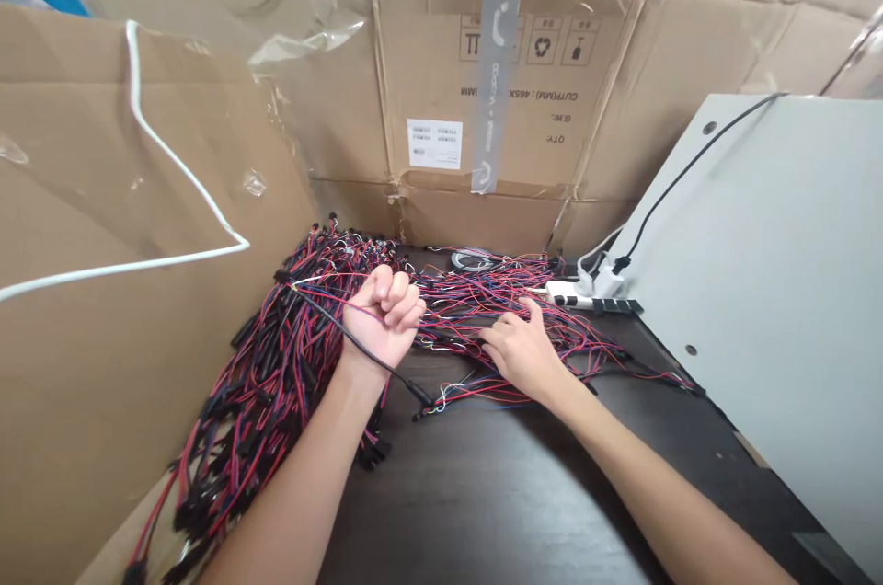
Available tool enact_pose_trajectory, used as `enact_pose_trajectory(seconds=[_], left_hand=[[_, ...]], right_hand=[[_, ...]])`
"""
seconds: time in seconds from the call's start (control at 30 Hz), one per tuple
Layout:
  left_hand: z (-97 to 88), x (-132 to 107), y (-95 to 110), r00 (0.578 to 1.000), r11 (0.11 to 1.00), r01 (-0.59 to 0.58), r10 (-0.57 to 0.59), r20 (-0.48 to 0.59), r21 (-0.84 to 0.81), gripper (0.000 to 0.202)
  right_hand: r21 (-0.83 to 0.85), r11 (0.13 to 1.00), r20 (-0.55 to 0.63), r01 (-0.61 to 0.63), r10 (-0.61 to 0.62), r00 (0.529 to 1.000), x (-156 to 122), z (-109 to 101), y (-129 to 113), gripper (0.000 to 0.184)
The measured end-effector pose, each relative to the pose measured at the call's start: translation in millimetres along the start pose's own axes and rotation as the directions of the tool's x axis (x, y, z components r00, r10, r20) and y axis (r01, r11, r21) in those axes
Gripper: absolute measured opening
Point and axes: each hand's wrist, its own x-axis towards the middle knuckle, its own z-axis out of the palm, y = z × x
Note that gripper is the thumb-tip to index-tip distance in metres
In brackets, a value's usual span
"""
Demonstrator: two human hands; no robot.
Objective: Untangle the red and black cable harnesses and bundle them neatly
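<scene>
My left hand [384,316] is closed in a fist around a thin red-and-black wire lead [324,309] whose black connector end [422,401] hangs below my wrist. My right hand [519,348] lies on a tangle of red, blue and black wires [475,295] on the dark table [483,493], its fingers curled and pinching at strands; what it grips I cannot make out. A larger heap of the same wire leads [255,392] with black connectors lies to the left, running down to the table's front left.
Cardboard walls [483,88] enclose the back and left. A white cable [172,171] runs across the left cardboard. A white power strip [586,295] with a black cord sits at the back right, beside a leaning grey panel [779,291]. A tape roll [473,260] lies behind the wires.
</scene>
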Motion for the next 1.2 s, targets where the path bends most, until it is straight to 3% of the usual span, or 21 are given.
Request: enact_pose_trajectory(seconds=[0.07,0.13,0.23,0.33,0.43,0.47,0.5,0.53,0.57,0.6,0.67,0.7,0.73,0.77,0.83,0.9,0.97,1.07,1.2], left_hand=[[2.5,-2,-4,0.991,0.996,0.072,-0.078,0.109,0.061,0.019],[4.6,-5,-7,0.953,0.977,0.156,-0.188,0.236,0.149,0.011],[7.4,-8,-6,0.838,0.895,0.222,-0.379,0.394,0.388,0.008],[10.2,-11,-1,0.621,0.680,0.253,-0.659,0.424,0.688,0.024],[11.9,-15,3,0.366,0.552,0.329,-0.823,0.435,0.766,0.045],[12.0,-15,4,0.307,0.536,0.361,-0.841,0.446,0.763,0.049],[11.7,-15,4,0.286,0.526,0.385,-0.849,0.444,0.758,0.051],[10.8,-15,3,0.304,0.519,0.398,-0.852,0.425,0.756,0.050],[9.4,-13,2,0.367,0.516,0.398,-0.847,0.384,0.758,0.047],[7.3,-11,-1,0.475,0.518,0.382,-0.820,0.318,0.765,0.040],[1.4,-5,-9,0.762,0.514,0.296,-0.636,0.125,0.805,0.016],[-2.1,-2,-15,0.885,0.480,0.228,-0.466,0.025,0.847,0.004],[-5.5,1,-21,0.967,0.411,0.156,-0.249,-0.054,0.898,0.007],[-8.7,3,-27,0.995,0.303,0.099,-0.061,-0.085,0.948,0.009],[-13.4,5,-38,0.992,0.061,0.034,0.118,-0.041,0.998,0.003],[-16.2,3,-45,0.989,-0.118,-0.011,0.144,0.028,0.993,0.011],[-17.9,1,-49,0.985,-0.202,-0.049,0.152,0.081,0.978,0.014],[-20.0,0,-51,0.986,-0.192,-0.074,0.132,0.100,0.979,0.003],[-20.6,2,-51,0.987,0.035,0.084,0.137,-0.088,0.996,0.010]], right_hand=[[-0.026,1.000,-0.049,0.002,-0.004,0.999,2,2,1,0.016],[0.006,1.000,-0.097,-0.023,0.023,0.995,3,4,4,0.013],[0.168,0.979,-0.168,-0.119,0.147,0.975,2,8,12,0.011],[0.368,0.912,-0.228,-0.181,0.277,0.933,0,10,20,0.010],[0.492,0.854,-0.271,-0.167,0.332,0.903,0,7,24,0.008],[0.510,0.844,-0.275,-0.165,0.342,0.899,0,6,24,0.008],[0.520,0.837,-0.274,-0.168,0.350,0.896,0,5,24,0.008],[0.525,0.833,-0.269,-0.176,0.359,0.894,0,4,24,0.007],[0.529,0.828,-0.263,-0.185,0.367,0.892,-1,4,24,0.007],[0.533,0.824,-0.260,-0.193,0.376,0.889,-1,4,24,0.007],[0.547,0.813,-0.259,-0.199,0.390,0.884,-1,5,24,0.006],[0.553,0.810,-0.259,-0.197,0.392,0.883,-2,5,23,0.006],[0.558,0.807,-0.260,-0.193,0.391,0.883,-2,5,23,0.006],[0.563,0.804,-0.260,-0.189,0.390,0.883,-3,5,23,0.005],[0.584,0.791,-0.260,-0.184,0.397,0.880,-4,5,22,0.004],[0.620,0.765,-0.263,-0.178,0.415,0.871,-4,4,21,0.004],[0.662,0.734,-0.264,-0.155,0.421,0.868,-5,3,21,0.005],[0.720,0.684,-0.251,-0.120,0.418,0.873,-5,1,21,0.004],[0.805,0.586,-0.195,-0.092,0.409,0.892,-5,-3,24,0.005]])
